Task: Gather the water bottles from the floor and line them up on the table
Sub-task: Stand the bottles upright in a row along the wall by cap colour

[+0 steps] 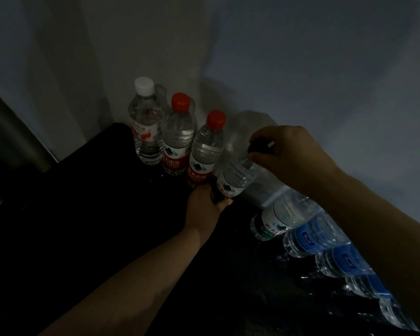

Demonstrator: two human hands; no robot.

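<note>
On a dark table [87, 214] against the wall stand three upright bottles in a row: a white-capped one [146, 124], then two with red caps [178, 134] [205, 151]. A fourth red-label bottle [237, 178] leans to the right beside them. My left hand [207, 204] grips its base and my right hand [289, 156] curls round its cap. Under my right forearm stand a green-label bottle [277, 219] and several blue-label bottles [318, 236].
A pale wall rises right behind the bottle row. A grey vertical panel [7, 132] stands at the left beyond the table's edge. The scene is dim, and the table surface toward me is black.
</note>
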